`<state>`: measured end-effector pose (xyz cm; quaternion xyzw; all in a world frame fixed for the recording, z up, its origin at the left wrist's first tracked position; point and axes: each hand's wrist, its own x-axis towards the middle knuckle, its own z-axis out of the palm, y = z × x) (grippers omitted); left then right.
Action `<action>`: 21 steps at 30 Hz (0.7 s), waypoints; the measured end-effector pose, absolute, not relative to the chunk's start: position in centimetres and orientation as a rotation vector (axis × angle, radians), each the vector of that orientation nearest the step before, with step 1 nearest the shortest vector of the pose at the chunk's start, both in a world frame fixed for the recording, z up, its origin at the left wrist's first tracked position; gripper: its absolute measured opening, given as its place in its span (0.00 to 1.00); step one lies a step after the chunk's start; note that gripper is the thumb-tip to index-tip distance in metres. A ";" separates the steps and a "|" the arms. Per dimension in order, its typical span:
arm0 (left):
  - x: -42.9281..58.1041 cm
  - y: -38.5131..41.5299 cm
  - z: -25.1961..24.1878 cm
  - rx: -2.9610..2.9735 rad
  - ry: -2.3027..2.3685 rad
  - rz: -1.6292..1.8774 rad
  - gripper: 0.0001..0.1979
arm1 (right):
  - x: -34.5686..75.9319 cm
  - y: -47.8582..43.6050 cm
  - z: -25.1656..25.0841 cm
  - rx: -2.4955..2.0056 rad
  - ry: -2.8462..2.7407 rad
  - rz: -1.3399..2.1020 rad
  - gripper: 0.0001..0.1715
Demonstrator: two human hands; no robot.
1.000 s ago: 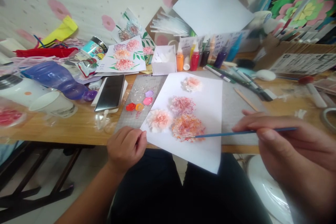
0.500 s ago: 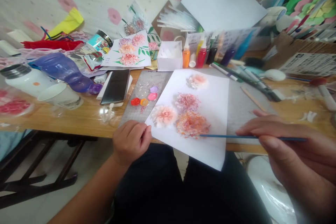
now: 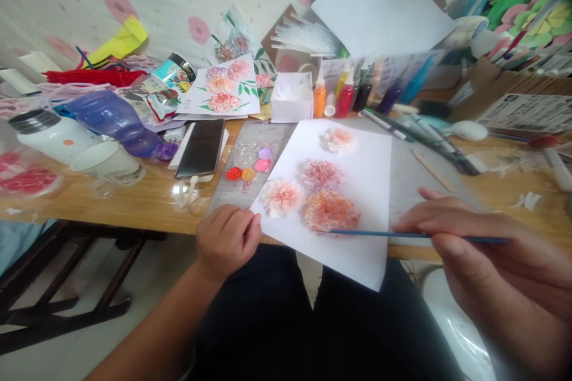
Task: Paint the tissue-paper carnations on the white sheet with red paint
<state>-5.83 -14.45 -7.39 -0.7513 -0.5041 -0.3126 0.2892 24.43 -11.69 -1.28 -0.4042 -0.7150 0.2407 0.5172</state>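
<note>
My right hand [image 3: 482, 244] pinches a thin blue paintbrush [image 3: 384, 234], its tip touching the lower edge of an orange-pink painted flower [image 3: 330, 211]. That flower lies on a white sheet of paper [image 3: 348, 262], which overhangs the table's front edge. My left hand [image 3: 229, 239] is closed, with thumb and curled fingers over the sheet's left corner. Other blooms on the paper are a pale peach flower [image 3: 282, 197], a pink-purple flower [image 3: 322, 174] and another peach flower [image 3: 338, 140] at the top. Left of the sheet, dabs of red paint [image 3: 233, 174], orange, pink and lilac sit on a grey mat [image 3: 223, 199].
A finished flower painting [image 3: 201, 101] leans behind a phone [image 3: 201, 149]. Further left are a clear cup [image 3: 107, 164], a white bottle [image 3: 53, 137] and a purple bottle [image 3: 111, 119]. Paint bottles [image 3: 344, 98] line the back; markers [image 3: 424, 131] and a cardboard box [image 3: 518, 92] are at right.
The brush tip has shifted slightly left along the orange flower's lower edge, and my right hand has moved left with it. The view has shifted slightly; my left hand stays at the paper's corner.
</note>
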 end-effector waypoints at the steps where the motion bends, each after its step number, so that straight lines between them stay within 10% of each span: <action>1: -5.9 -14.5 -7.4 -2.002 -1.347 -0.835 0.09 | 24.9 -11.6 -1.5 -0.954 -1.769 0.549 0.05; 21: -6.2 -14.3 -7.3 -2.014 -1.342 -0.795 0.10 | 28.0 -10.1 -4.9 -1.146 -1.274 0.800 0.08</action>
